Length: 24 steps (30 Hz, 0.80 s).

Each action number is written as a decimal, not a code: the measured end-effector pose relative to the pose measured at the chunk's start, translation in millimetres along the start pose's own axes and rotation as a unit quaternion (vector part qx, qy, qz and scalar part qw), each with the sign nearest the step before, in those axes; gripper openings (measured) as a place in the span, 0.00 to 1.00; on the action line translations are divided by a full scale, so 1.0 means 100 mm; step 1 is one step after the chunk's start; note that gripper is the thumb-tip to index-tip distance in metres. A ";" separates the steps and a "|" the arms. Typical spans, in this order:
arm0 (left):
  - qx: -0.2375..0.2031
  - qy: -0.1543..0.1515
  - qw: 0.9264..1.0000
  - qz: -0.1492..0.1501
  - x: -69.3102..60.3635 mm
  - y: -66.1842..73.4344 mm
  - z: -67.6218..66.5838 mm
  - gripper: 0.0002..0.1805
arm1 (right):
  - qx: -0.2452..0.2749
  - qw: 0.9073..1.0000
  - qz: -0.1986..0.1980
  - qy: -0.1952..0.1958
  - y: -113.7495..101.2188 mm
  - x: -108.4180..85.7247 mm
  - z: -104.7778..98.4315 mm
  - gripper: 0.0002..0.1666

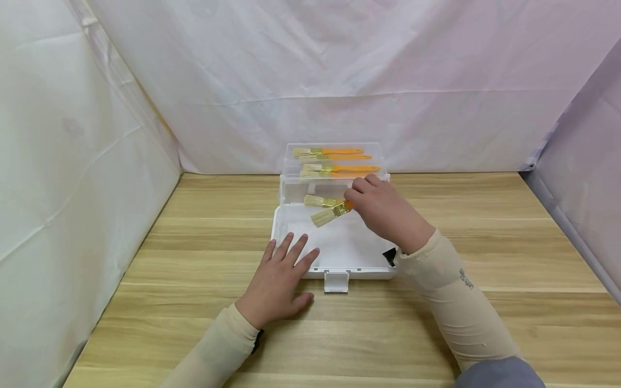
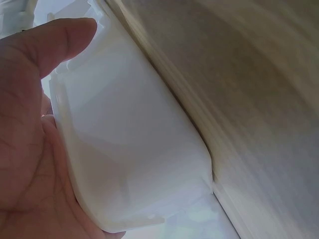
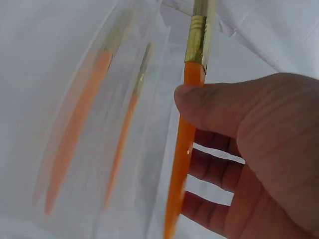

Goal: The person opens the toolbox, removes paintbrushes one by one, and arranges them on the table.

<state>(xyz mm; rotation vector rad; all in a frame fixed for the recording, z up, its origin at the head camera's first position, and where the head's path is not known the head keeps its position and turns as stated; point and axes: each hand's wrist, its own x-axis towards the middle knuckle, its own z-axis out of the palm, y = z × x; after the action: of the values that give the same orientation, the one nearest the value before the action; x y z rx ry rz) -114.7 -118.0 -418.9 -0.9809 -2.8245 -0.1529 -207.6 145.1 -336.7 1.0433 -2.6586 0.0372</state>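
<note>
In the head view, my right hand [image 1: 383, 207] grips a paintbrush [image 1: 331, 214] by its orange handle, above a white plastic box [image 1: 339, 245]. Its pale bristles point left and down. The right wrist view shows the thumb and curled fingers around the orange handle [image 3: 182, 134]. My left hand [image 1: 276, 285] rests on the front left corner of the box, fingers straight and spread. From the left wrist the thumb lies along the box's white wall [image 2: 134, 134]. Behind the held brush is another paintbrush [image 1: 315, 201], its handle hidden by my right hand.
Several orange-handled brushes [image 1: 339, 168] lie in a clear plastic upper part [image 1: 288, 167] at the back of the box. A white latch [image 1: 336, 282] sticks out from the box's front onto the wooden table [image 1: 218, 231]. White cloth [image 1: 339, 64] encloses the table's back and sides.
</note>
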 end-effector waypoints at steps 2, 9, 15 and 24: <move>0.001 0.001 1.000 0.001 0.00 0.00 0.00 0.47 | -0.028 0.999 -0.001 0.019 0.01 -0.03 -0.01 0.10; -0.002 0.007 1.000 0.006 0.00 0.00 0.00 0.46 | -0.048 0.997 0.009 0.052 0.11 -0.14 -0.07 0.10; -0.002 0.001 1.000 0.007 0.01 0.01 -0.02 0.46 | -0.036 0.998 0.055 0.025 0.24 -0.28 -0.17 0.12; 0.008 0.009 1.000 0.004 0.00 0.00 -0.01 0.46 | -0.020 0.995 0.094 0.032 0.52 -0.48 -0.24 0.11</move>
<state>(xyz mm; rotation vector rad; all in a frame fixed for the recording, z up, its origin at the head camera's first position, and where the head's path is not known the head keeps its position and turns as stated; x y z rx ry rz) -114.5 -117.9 -417.9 -0.9835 -2.8005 -0.1358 -202.3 218.3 -322.7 0.7642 -2.6783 0.0559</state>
